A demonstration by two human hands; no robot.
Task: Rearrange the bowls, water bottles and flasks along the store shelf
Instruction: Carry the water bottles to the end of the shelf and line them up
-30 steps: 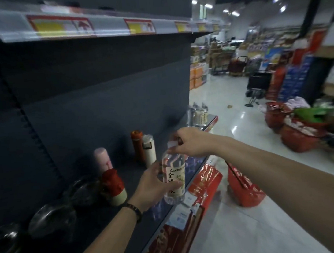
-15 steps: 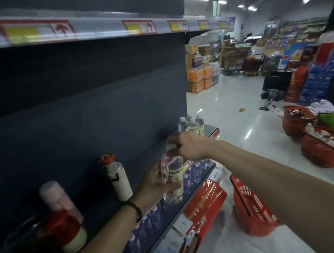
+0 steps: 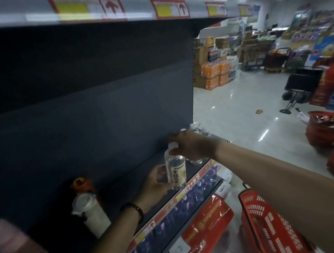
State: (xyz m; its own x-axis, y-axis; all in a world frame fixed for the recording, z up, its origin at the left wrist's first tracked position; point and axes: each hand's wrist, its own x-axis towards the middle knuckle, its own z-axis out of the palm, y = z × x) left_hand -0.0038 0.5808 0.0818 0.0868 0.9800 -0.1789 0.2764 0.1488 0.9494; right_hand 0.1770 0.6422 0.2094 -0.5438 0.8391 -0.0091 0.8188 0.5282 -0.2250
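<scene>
White flask (image 3: 91,210) stands nearest, apart from the work. Left hand (image 3: 156,184) wraps the water bottle (image 3: 176,171) at the shelf (image 3: 127,188) front edge; right hand (image 3: 191,144) pinches its cap. Risk: released early, it may tip over the lip or knock the far bottles (image 3: 197,127).

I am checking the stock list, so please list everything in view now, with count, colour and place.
shelf: one, dark grey, left side.
labelled water bottle: one, clear, at shelf front edge, in both hands.
other water bottles: at least two, clear, shelf's far end.
white flask: one, white, shelf, nearer than the hands.
orange flask: one, orange, behind white flask.
basket: one, red, floor, lower right.
left hand: one, grips that bottle's body.
right hand: one, fingers pinch its cap.
</scene>
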